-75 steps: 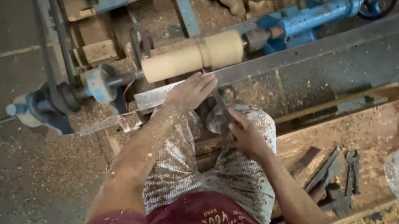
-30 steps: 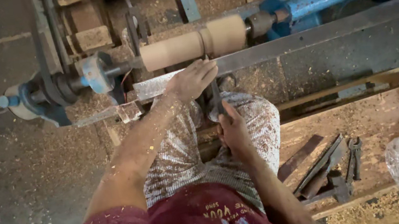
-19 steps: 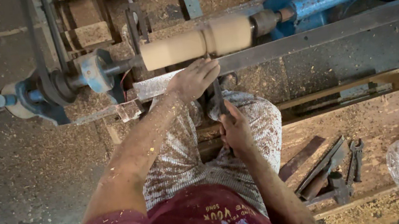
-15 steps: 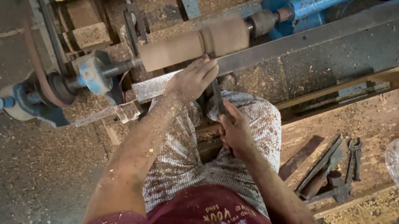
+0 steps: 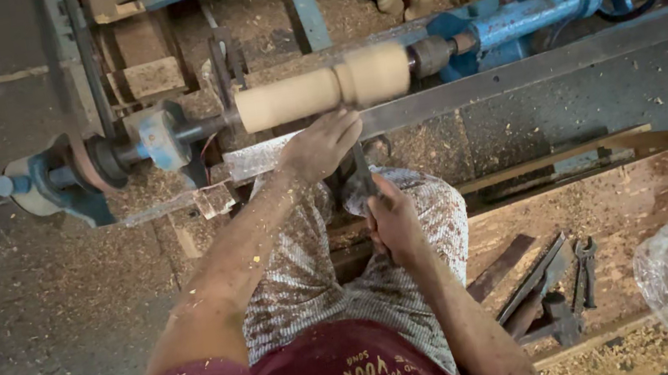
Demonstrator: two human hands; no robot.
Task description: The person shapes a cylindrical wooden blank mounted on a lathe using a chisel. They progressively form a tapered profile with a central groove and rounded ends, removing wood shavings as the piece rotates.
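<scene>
Left hand (image 5: pixel 319 142) presses a slim metal turning chisel (image 5: pixel 362 166), gripped by the right hand (image 5: pixel 392 218), against a pale wooden cylinder (image 5: pixel 321 90) on the blue lathe (image 5: pixel 518 17); a tilted edge could catch and kick back.

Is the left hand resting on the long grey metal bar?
Yes, the left hand lies on the long grey metal bar below the pale wooden cylinder.

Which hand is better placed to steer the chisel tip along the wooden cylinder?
Left. The left hand lies on the tool rest beside the wooden cylinder, over the chisel; the right hand grips the handle farther back.
</scene>
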